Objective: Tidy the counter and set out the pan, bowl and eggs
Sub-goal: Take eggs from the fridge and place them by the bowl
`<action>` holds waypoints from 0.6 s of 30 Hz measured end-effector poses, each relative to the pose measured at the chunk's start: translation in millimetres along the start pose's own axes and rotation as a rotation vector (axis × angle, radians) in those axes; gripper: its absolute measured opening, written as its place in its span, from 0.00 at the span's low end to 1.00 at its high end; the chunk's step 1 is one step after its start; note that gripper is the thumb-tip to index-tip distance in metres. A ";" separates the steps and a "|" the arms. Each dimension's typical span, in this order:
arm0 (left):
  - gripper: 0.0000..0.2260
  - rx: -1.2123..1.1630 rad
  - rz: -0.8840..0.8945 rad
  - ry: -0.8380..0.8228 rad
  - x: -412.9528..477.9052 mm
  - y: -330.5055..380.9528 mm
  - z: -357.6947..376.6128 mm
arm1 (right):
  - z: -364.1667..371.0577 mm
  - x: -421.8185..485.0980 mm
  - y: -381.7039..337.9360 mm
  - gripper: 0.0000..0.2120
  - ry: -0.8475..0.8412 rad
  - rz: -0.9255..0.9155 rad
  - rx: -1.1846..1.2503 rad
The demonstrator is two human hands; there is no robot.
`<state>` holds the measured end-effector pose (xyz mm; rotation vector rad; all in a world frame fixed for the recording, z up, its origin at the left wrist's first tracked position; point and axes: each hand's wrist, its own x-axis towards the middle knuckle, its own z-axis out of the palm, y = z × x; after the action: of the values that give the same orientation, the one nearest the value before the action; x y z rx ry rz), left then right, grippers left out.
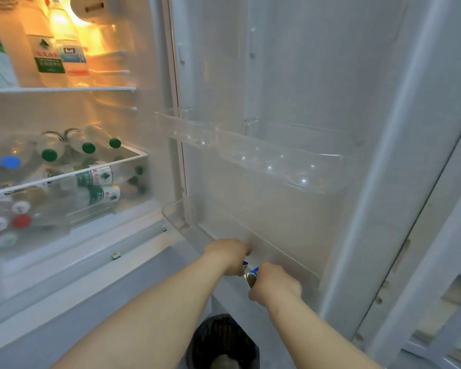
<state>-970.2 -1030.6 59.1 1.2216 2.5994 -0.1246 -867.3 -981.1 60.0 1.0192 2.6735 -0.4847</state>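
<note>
Forearms: two bare forearms, left [144, 312] and right [320, 331], reach forward and down from the bottom edge.
Bin: a black mesh bin [224, 339] stands on the floor between and below them.
Right hand: the right hand [276, 284] is seen from the back, fingers curled round a blue and silver item [251, 275].
Left hand: the left hand [228, 255] is curled into a fist just left of the right one, with a blue edge showing at its lower side; whether it grips anything cannot be told.
Item: held low at the front of the lower door shelf [176, 218], between the two hands; too blurred to say if it is one piece or two.
Fridge door [304, 75]: swung open, white inside.
Egg tray [277, 162]: clear, dimpled, on the door above the hands.
Fridge interior: lit from the top left.
Upper glass shelf [64, 89]: upright labelled bottles [48, 57].
Below: green-capped bottles [88, 147] lie on their sides above a clear drawer [72, 198] holding more bottles.
</note>
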 end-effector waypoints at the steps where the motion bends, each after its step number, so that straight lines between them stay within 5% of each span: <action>1: 0.20 0.004 0.011 -0.025 1.3 0.9 0.4 | -0.2 1.2 0.8 0.16 -0.006 -0.005 -0.008; 15: 0.18 0.210 -0.154 -0.092 21.8 28.3 -4.4 | -10.5 28.4 28.3 0.17 -0.038 -0.077 -0.088; 18: 0.16 0.055 -0.251 -0.052 21.5 26.1 -2.1 | -9.3 26.4 26.2 0.18 -0.031 -0.084 -0.060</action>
<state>-963.8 -997.4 56.1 0.8904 2.7082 -0.2736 -869.7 -943.4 53.9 0.8789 2.6940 -0.4302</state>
